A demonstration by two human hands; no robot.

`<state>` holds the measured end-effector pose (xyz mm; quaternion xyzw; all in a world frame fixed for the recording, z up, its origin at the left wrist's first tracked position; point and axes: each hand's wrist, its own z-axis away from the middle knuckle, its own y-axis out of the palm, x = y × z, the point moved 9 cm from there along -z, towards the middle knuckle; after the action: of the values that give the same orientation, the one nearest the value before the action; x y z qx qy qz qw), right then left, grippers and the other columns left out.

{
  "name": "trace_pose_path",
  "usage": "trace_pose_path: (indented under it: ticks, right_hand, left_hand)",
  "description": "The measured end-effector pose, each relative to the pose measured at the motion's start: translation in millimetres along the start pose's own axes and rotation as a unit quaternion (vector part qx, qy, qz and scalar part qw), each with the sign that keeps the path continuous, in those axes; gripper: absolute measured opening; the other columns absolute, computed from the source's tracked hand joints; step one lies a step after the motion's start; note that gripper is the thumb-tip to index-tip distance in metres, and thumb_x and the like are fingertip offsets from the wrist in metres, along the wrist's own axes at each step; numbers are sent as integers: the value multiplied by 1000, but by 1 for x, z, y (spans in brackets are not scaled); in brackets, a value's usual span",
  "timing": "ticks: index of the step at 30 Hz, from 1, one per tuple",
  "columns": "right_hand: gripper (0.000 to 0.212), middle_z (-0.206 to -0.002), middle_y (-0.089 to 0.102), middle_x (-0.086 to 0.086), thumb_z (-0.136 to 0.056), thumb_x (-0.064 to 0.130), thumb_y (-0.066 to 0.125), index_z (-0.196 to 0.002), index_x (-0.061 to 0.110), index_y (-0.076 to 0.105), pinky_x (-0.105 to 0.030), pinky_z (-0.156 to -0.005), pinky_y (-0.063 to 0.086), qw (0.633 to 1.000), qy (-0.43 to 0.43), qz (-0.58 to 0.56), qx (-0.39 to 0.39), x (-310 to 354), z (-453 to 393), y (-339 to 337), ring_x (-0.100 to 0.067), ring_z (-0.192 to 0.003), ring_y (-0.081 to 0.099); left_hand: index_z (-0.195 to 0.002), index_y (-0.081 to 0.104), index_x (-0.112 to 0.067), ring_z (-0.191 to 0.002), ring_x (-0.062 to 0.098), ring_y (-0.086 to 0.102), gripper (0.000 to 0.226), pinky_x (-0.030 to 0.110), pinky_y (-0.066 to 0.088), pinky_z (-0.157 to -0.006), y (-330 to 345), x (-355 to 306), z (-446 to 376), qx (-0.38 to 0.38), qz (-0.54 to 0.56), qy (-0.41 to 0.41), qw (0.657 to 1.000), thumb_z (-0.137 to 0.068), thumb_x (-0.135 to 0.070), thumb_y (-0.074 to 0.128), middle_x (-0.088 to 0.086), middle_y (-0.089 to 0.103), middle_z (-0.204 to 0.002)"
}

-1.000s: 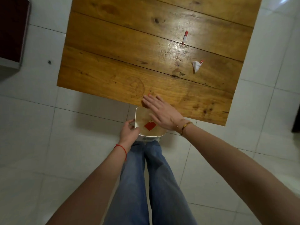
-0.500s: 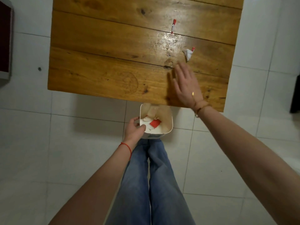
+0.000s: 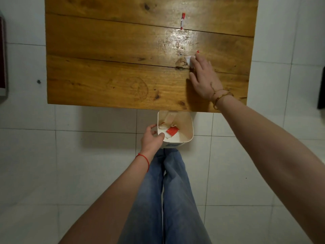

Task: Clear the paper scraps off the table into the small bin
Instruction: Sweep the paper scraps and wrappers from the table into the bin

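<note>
You are in the middle of the clearing. Your right hand (image 3: 204, 78) lies flat on the table (image 3: 105, 67), fingers stretched forward, and the fingertips touch a white crumpled scrap (image 3: 189, 60); it is not yet gripped, as far as I can see. Your left hand (image 3: 152, 138) holds the small bin (image 3: 189, 127) by its near-left rim, just under the table edge, thumb inside. The bin already has some scraps in it. One thin red-and-white scrap (image 3: 183, 20) lies well beyond your right fingertips. Next, I think you must drag or pinch the white scrap toward the bin, then reach further for the thin one.
</note>
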<state>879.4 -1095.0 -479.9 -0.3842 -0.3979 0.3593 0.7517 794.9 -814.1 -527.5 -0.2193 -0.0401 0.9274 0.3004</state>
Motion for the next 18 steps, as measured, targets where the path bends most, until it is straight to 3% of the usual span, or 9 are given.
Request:
trace_pose_path:
  ticks: [4,10,14,18]
  right_hand:
    - [56,-163,12,-7,-101,34,31,-153,15,18,-35,-121,0,998,-55,35,26,17,28,23,-24,-150,7]
    - [57,-163,10,-4,-101,37,27,-154,18,14,-41,-123,1,987,-130,61,76,36,86,66,-21,-150,3]
    - [58,-163,9,-2,-102,38,25,-154,17,12,-42,-123,2,976,-180,69,103,41,120,87,-19,-151,0]
    - [59,-163,13,-2,-101,41,21,-153,15,15,-41,-124,2,969,-209,67,112,41,139,93,-19,-151,1]
  left_hand:
    - [-133,46,-23,-97,19,66,58,36,55,-85,2,-1,1,0,2,0,1000,-78,-12,60,3,66,-120]
    - [-132,47,-21,-86,19,64,55,30,52,-74,7,-3,6,-6,9,2,1000,-80,-11,59,6,67,-117]
    - [-133,46,-19,-103,27,65,54,40,54,-90,14,-4,7,-5,8,-2,1000,-81,-13,61,9,65,-121]
    - [-132,46,-19,-104,25,65,54,46,51,-95,22,-2,9,-6,21,-4,1000,-81,-12,60,9,65,-120]
